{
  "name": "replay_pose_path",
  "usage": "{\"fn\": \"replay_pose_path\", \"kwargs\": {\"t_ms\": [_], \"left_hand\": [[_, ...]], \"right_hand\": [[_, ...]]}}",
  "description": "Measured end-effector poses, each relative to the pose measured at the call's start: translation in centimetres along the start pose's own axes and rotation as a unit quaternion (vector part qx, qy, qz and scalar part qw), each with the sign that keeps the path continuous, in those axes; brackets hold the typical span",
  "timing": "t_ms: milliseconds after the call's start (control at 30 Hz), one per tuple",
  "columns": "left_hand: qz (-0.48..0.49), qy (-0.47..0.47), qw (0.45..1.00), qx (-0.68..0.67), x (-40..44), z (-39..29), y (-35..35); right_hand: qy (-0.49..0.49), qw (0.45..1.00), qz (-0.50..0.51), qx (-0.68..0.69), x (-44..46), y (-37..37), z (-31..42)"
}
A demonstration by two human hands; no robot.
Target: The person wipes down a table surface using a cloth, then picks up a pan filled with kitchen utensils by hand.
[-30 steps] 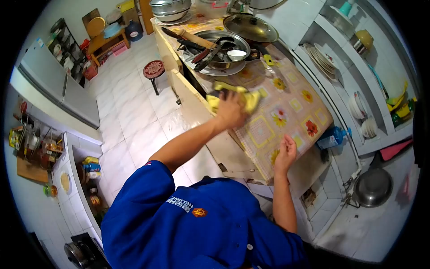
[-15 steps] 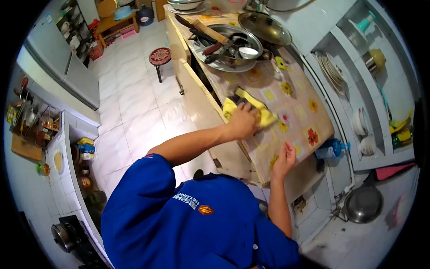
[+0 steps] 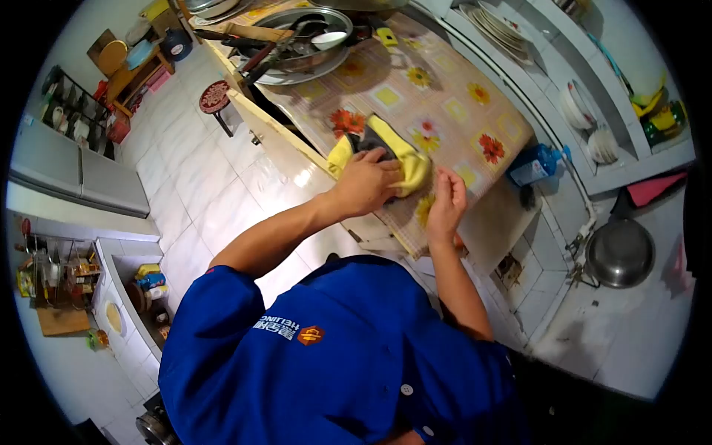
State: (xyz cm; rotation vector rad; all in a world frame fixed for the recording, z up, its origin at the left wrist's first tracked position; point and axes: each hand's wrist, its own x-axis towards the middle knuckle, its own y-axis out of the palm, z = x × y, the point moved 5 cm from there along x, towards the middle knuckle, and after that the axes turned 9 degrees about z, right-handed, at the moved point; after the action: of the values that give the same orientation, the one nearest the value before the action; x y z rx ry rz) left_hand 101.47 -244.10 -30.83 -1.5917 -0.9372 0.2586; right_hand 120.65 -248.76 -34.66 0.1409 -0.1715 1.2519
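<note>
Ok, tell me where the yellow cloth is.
In the head view, the yellow cloth lies on the flowered tablecloth near its left edge, under the left hand.

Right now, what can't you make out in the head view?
In the head view:
- Tablecloth under the yellow-and-grey cloth: covered by it and the left hand.
- Pan lid: cut off by the top edge.
- Print on the blue bottle: too small to read.

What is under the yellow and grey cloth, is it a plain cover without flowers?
No, the cover under the cloth and the left hand shows printed red and yellow flowers.
</note>
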Motion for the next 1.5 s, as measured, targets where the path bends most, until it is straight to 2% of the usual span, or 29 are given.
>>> {"fn": "replay_pose_path", "kwargs": {"t_ms": [67,133,167,200,233,300,333,367,433,467,500,567,600,633,667,700,767,833,900,933,967,1033,1100,1133,1200,1267,1367,1467,1500], "left_hand": [[-0.006,0.004,0.994,-0.106,0.5,-0.1,-0.8],[0.014,-0.090,0.994,-0.061,2.0,3.8,-2.6],[-0.026,-0.203,0.973,-0.109,2.4,5.7,-3.8],[-0.161,-0.133,0.978,-0.028,2.2,7.3,-4.3],[-0.142,-0.110,0.982,-0.056,2.5,7.6,-4.3],[-0.046,-0.092,0.993,0.051,1.8,5.0,-1.2],[-0.098,-0.013,0.992,0.084,1.4,3.2,0.5],[-0.037,-0.083,0.996,0.026,0.9,1.2,1.6],[0.067,-0.003,0.997,-0.041,0.6,-5.5,1.5],[0.049,-0.013,0.995,-0.087,0.1,-8.6,1.0],[0.089,-0.004,0.987,-0.138,0.0,-10.1,1.4],[0.116,0.026,0.976,-0.183,0.1,-11.3,1.9],[0.116,0.021,0.976,-0.180,0.0,-11.4,2.0],[0.118,-0.048,0.928,-0.351,0.0,-10.7,2.1],[0.113,-0.115,0.846,-0.509,-0.1,-10.2,2.2],[0.127,-0.163,0.767,-0.607,-0.4,-10.2,2.3],[0.107,-0.108,0.723,-0.674,0.3,-10.8,0.5],[0.075,-0.119,0.729,-0.670,-0.7,-9.6,1.0],[0.044,-0.172,0.672,-0.719,-2.2,-6.6,1.7],[0.038,-0.233,0.708,-0.665,-3.0,-4.5,2.1],[0.038,-0.266,0.782,-0.562,-2.5,-4.8,0.0],[-0.103,-0.183,0.889,-0.407,-2.6,-1.7,0.3],[-0.082,-0.255,0.910,-0.318,-2.0,1.3,-0.3],[-0.124,-0.234,0.912,-0.313,-1.6,3.0,-0.1],[-0.085,-0.238,0.932,-0.258,-0.9,5.3,-0.4],[-0.070,-0.230,0.945,-0.222,-0.9,6.2,-0.5],[-0.062,-0.182,0.960,-0.204,-1.1,7.0,0.8],[-0.138,-0.107,0.982,-0.069,-1.8,4.9,0.5],[-0.136,-0.101,0.983,-0.076,-1.9,4.5,0.5]], "right_hand": [[0.001,0.999,-0.006,0.041,0.1,-0.2,0.4],[0.007,0.990,-0.012,0.144,0.1,-0.4,0.4],[0.011,0.989,-0.018,0.145,0.3,-0.8,0.3],[0.035,0.976,-0.029,0.214,0.4,-1.1,-0.1],[0.057,0.957,-0.040,0.282,0.5,-1.4,-0.5],[0.068,0.947,-0.037,0.310,0.7,-2.1,-0.5],[0.084,0.930,-0.024,0.358,0.8,-2.5,-0.8],[0.099,0.908,-0.011,0.406,0.9,-2.6,-1.0],[0.111,0.895,0.002,0.431,1.1,-3.4,-1.1],[0.123,0.883,0.016,0.452,1.0,-3.6,-0.9],[0.126,0.881,0.017,0.455,0.7,-3.8,-0.4],[0.057,0.963,0.033,0.263,-0.1,-4.6,2.8],[-0.001,0.982,0.096,0.163,-0.9,-4.8,5.0],[-0.001,0.981,0.102,0.167,-1.1,-5.3,5.0],[-0.116,0.979,0.169,-0.014,-1.4,-5.1,6.1],[-0.226,0.927,0.227,-0.193,-2.1,-4.5,6.7],[-0.206,0.914,0.282,-0.209,-2.4,-3.4,6.4],[-0.188,0.877,0.325,-0.301,-2.4,-2.1,6.7],[-0.195,0.854,0.329,-0.352,-3.0,-1.0,6.8],[-0.203,0.831,0.346,-0.386,-3.4,-0.4,6.5],[-0.212,0.805,0.362,-0.420,-3.8,0.2,6.3],[-0.222,0.812,0.345,-0.416,-4.2,0.2,5.8],[-0.262,0.783,0.380,-0.417,-5.0,-0.3,4.5],[-0.277,0.811,0.340,-0.388,-5.4,-1.4,5.8],[-0.260,0.827,0.341,-0.363,-4.7,-3.9,5.8],[-0.187,0.863,0.276,-0.380,-2.7,-6.9,6.3],[-0.171,0.921,0.057,-0.346,-0.3,-8.5,8.2],[-0.240,0.900,0.021,-0.363,-1.5,-3.0,9.2],[-0.177,0.908,0.142,-0.353,-2.0,-0.5,8.6]]}}
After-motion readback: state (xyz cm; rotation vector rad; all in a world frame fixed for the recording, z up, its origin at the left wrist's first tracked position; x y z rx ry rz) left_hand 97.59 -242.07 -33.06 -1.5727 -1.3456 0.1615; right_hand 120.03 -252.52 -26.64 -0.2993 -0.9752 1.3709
